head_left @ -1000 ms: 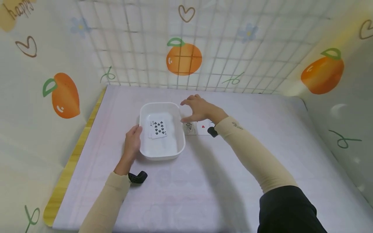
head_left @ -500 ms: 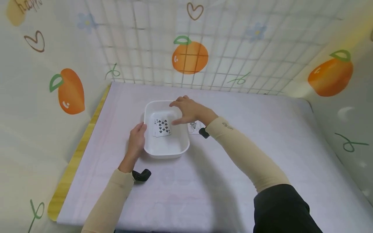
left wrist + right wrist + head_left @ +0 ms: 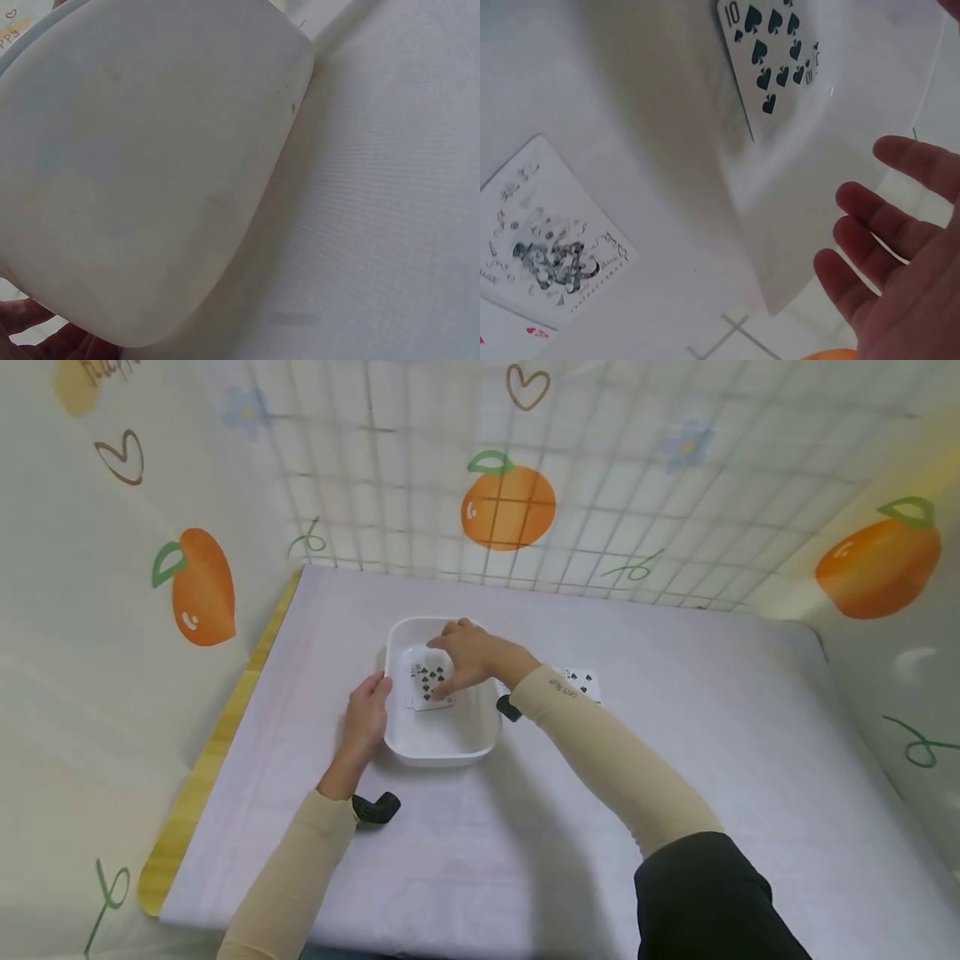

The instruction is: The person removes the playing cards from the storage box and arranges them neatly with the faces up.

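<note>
A white plastic tub (image 3: pixel 438 760) stands on the table with a ten of spades (image 3: pixel 427 685) inside, lying over another card whose left edge peeks out. My left hand (image 3: pixel 366 714) grips the tub's left rim; in the left wrist view the tub's outer wall (image 3: pixel 150 172) fills much of the picture, with fingers (image 3: pixel 45 341) at its lower edge. Over the tub hovers my right hand (image 3: pixel 480 656), fingers parted and holding nothing, thumb overlapping the ten of spades in the head view. The right wrist view shows its spread fingers (image 3: pixel 889 225) beside the tub wall.
Right of the tub, a joker card (image 3: pixel 559 225) lies face up beside a red-marked card (image 3: pixel 506 334). A spade card (image 3: pixel 583 681) shows past my right forearm. Patterned curtains (image 3: pixel 600 485) and wire grid close in the back and sides.
My right hand has moved left from above the cards beside the tub to over the tub's inside. My left hand stays on the rim. The head view has shifted slightly.
</note>
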`<state>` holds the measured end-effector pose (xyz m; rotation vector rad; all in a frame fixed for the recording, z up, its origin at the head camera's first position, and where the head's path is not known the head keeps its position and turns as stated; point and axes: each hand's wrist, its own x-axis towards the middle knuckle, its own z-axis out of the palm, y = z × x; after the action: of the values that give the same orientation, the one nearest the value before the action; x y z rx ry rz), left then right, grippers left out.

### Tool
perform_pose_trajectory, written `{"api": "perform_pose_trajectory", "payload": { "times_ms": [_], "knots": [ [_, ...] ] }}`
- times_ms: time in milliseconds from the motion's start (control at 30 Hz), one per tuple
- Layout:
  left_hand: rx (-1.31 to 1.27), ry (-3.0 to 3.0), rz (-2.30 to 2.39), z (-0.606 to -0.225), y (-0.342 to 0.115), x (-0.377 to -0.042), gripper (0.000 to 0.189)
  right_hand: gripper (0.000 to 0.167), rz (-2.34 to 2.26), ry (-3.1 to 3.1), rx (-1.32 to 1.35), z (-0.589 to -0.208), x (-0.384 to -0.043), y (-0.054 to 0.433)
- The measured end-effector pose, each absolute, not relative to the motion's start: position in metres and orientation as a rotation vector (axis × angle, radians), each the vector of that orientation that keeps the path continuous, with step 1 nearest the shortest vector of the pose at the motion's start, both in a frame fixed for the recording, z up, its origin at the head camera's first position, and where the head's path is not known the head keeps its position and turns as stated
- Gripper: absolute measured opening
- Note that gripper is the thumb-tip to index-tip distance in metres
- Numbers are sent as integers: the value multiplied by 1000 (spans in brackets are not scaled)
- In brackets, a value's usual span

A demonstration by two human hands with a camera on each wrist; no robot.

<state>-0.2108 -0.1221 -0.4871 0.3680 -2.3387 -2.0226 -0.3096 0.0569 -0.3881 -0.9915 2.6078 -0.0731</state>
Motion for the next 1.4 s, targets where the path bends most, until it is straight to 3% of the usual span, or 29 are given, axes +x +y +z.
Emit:
{"api": "perform_pose_trajectory", "payload": {
  "times_ms": [300, 833, 1400],
  "knots": [
    [356, -2321, -2057, -489, -123, -211, 51, 98, 23, 2602, -981, -396, -317, 46],
    [352, -2304, -2063, -494, -122, -216, 49, 96, 4, 2543, -868, -418, -324, 30],
    [342, -2309, -2024, -491, -127, -216, 47, 90, 42, 2535, -938, -427, -330, 22]
  ]
}}
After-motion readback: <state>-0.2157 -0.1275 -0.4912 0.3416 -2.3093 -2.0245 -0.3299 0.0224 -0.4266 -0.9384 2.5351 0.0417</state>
